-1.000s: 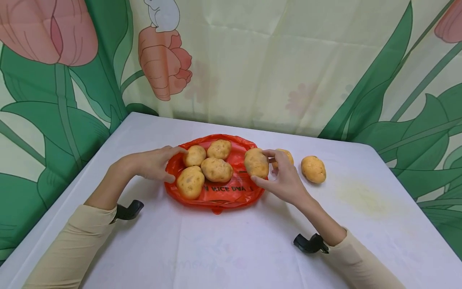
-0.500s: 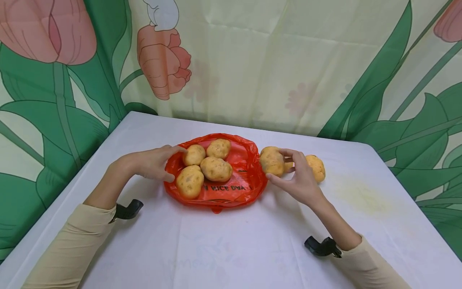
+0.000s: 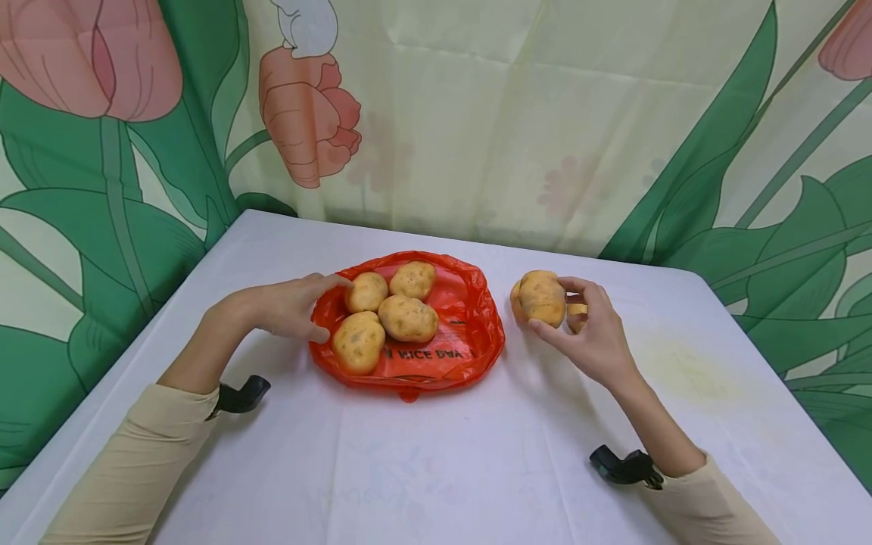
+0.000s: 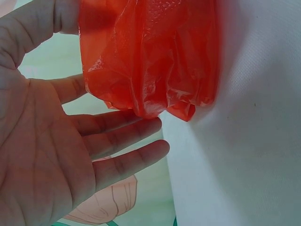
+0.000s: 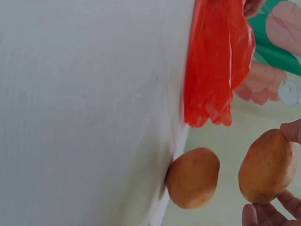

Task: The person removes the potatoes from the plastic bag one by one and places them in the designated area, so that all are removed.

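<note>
A red plastic bag [image 3: 446,363] with its rim rolled wide holds several potatoes [image 3: 409,319] in the head view. My left hand [image 3: 289,306] is at its left rim, beside the upper-left potato [image 3: 368,291]. In the left wrist view, the spread fingers [image 4: 136,162] are mostly straight against the bag, some tips hidden by it. To the right of the bag, my right hand [image 3: 593,333] grips another potato [image 3: 543,297] between thumb and fingers. In the right wrist view, that potato [image 5: 268,167] is held apart from one on the table [image 5: 193,178].
Behind the held potato, a loose potato [image 3: 516,303] shows partly. Another potato [image 3: 577,309] is mostly hidden, glimpsed between the right fingers. A white cloth covers the table [image 3: 422,469]; a flower-printed curtain [image 3: 477,151] hangs behind it.
My right hand has carried its potato rightward, from over the bag's right side to above the loose potatoes. The left hand and the bag have stayed in place.
</note>
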Demonstrator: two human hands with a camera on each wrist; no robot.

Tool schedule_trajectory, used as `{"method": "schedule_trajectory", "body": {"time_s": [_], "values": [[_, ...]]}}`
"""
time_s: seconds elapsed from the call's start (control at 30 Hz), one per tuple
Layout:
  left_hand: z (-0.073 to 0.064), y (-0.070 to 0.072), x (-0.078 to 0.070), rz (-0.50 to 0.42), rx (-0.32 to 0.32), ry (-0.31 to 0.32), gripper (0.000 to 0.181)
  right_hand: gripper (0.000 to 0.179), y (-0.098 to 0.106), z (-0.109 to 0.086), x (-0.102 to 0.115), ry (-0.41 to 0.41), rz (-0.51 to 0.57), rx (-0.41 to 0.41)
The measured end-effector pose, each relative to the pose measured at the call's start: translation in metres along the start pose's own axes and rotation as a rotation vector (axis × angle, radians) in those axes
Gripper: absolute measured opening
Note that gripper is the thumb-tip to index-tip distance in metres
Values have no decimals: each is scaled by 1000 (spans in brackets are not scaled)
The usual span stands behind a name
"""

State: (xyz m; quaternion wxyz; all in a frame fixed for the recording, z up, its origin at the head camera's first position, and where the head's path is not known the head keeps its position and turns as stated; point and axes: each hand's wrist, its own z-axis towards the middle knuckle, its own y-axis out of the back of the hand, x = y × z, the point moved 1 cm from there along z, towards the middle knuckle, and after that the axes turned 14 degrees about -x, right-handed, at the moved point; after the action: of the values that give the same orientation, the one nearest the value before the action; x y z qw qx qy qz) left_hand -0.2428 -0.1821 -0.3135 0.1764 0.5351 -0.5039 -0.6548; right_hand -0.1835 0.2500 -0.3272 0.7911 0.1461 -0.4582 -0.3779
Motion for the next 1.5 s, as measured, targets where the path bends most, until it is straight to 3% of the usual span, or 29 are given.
{"method": "schedule_trajectory", "body": {"time_s": [0.3,0.83,1.5], "values": [[-1,-1,1,-4,-24,-38,75,74,18,2,-9,-42,-14,-60],[0,0,1,-3,-18,-28,76,78,46,5,-32,-105,-104,-156],[0,-1,0,-3,-10,-16,77,83,73,7,-69,-214,-194,-161]]}}
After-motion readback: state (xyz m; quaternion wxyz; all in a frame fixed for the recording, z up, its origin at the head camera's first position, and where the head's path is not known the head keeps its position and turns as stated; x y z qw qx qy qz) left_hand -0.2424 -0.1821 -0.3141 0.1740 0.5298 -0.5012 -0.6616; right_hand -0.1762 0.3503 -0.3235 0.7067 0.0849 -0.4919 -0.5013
